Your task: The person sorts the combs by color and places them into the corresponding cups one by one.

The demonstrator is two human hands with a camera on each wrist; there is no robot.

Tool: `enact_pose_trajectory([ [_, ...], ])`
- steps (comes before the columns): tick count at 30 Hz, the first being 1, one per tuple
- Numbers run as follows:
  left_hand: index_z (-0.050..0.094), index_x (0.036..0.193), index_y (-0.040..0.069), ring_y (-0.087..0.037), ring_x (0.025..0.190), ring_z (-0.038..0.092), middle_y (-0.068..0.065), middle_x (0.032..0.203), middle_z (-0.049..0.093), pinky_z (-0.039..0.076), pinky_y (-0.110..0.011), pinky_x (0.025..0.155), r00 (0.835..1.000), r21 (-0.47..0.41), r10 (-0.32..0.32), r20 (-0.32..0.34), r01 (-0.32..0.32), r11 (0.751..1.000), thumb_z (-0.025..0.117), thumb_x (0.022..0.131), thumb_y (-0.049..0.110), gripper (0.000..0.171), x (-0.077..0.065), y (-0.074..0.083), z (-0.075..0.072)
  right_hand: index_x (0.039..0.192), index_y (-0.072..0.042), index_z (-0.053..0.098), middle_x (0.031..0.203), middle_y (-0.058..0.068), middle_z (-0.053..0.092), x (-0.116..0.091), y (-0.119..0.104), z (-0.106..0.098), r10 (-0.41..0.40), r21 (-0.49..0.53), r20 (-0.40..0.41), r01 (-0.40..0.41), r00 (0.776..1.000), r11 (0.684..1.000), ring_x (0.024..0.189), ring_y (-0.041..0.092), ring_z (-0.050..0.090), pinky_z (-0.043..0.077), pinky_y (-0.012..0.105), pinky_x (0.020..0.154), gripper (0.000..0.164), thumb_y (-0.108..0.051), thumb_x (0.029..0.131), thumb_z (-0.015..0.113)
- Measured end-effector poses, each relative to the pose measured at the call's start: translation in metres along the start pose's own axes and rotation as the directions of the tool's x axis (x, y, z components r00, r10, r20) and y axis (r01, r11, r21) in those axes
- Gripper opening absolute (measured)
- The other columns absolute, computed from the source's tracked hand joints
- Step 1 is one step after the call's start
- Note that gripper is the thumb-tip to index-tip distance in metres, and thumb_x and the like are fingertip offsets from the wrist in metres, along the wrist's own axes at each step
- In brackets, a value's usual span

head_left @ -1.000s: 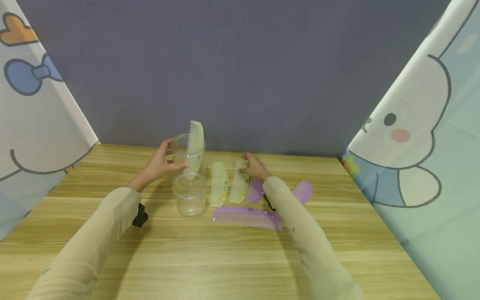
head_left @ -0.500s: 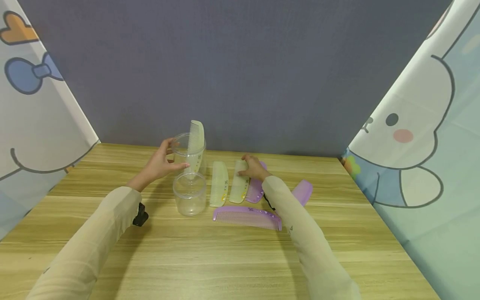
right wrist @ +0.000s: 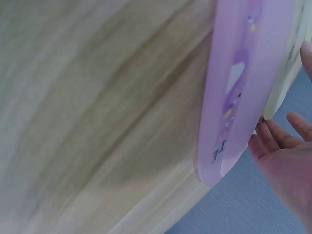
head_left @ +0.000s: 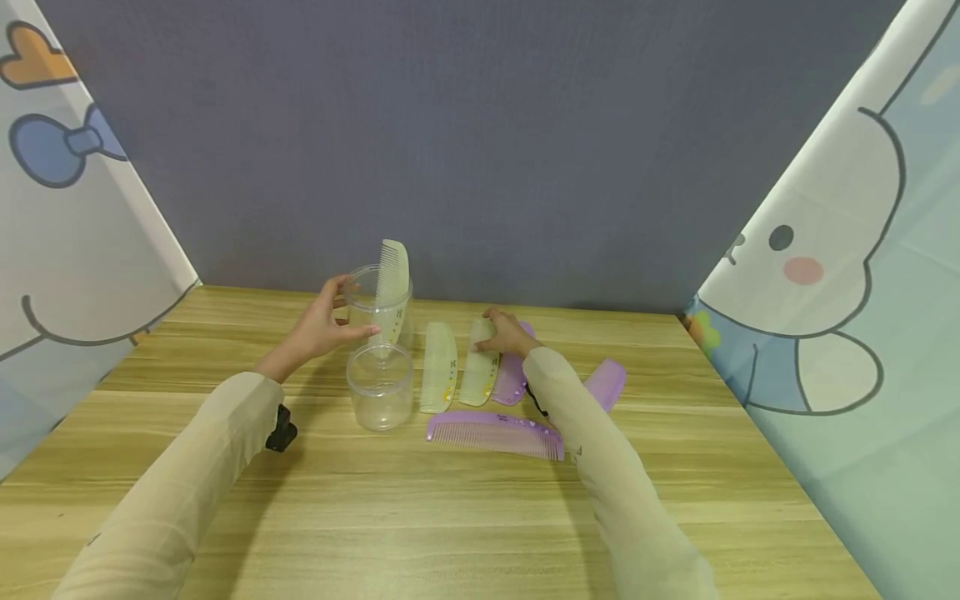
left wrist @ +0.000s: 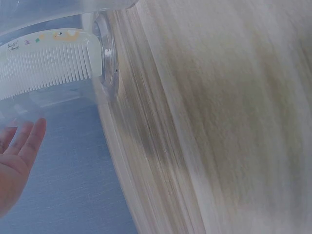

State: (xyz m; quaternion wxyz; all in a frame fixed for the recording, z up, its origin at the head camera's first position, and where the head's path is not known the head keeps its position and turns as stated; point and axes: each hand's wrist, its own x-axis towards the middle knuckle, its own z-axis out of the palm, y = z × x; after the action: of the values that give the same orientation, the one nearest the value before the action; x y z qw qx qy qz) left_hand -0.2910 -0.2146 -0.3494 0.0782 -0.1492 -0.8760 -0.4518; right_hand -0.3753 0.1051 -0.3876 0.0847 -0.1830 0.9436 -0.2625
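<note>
My left hand (head_left: 321,325) curves round a tall clear plastic jar (head_left: 362,310), thumb in front and fingers at its far side. A pale green comb (head_left: 392,279) stands upright in that jar, its top above the rim; the left wrist view shows its printed end (left wrist: 58,53) through the wall. My right hand (head_left: 512,335) is at the far end of another pale green comb (head_left: 478,375) lying flat, thumb over it and fingers at its end. In the right wrist view, fingertips (right wrist: 265,134) touch near that end; their exact hold is partly hidden.
A second clear jar (head_left: 379,408) stands in front of the first. One more pale green comb (head_left: 438,371) lies beside it. Several purple combs lie around: one crosswise (head_left: 495,433) in front, one (head_left: 512,382) under the right wrist, one (head_left: 605,383) farther right. A grey wall (head_left: 480,150) closes the back.
Both hands keep almost the same places. The jars and combs have not visibly moved; only the head view and right sleeve shift very slightly.
</note>
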Motion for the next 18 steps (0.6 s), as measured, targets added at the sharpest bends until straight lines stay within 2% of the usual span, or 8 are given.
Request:
enact_pose_trajectory([
  [6, 0.01, 0.144, 0.002, -0.047, 0.126, 0.034, -0.023, 0.145, 0.029, 0.044, -0.056, 0.093, 1.0, -0.005, 0.009, -0.003, -0.009, 1.0, 0.077, 0.073, 0.03, 0.101, -0.0004, 0.0005, 0.0002, 0.137, -0.004, 0.035, 0.138, 0.018, 0.041, 0.0001, -0.0004, -0.0006, 0.019, 0.006, 0.011, -0.019, 1.0, 1.0, 0.131, 0.034, 0.031, 0.031, 0.046, 0.108, 0.075, -0.027, 0.077, 0.074],
  [18, 0.008, 0.144, 0.003, -0.047, 0.127, 0.033, -0.022, 0.145, 0.027, 0.043, -0.055, 0.094, 1.0, -0.003, -0.003, 0.005, 0.003, 1.0, 0.077, 0.073, 0.031, 0.103, -0.0014, 0.0022, 0.0, 0.137, -0.007, 0.035, 0.144, 0.018, 0.032, 0.0012, -0.0005, -0.0004, -0.001, 0.061, -0.002, 0.001, 1.0, 0.998, 0.135, 0.035, 0.023, 0.026, 0.049, 0.11, 0.075, -0.022, 0.075, 0.076],
])
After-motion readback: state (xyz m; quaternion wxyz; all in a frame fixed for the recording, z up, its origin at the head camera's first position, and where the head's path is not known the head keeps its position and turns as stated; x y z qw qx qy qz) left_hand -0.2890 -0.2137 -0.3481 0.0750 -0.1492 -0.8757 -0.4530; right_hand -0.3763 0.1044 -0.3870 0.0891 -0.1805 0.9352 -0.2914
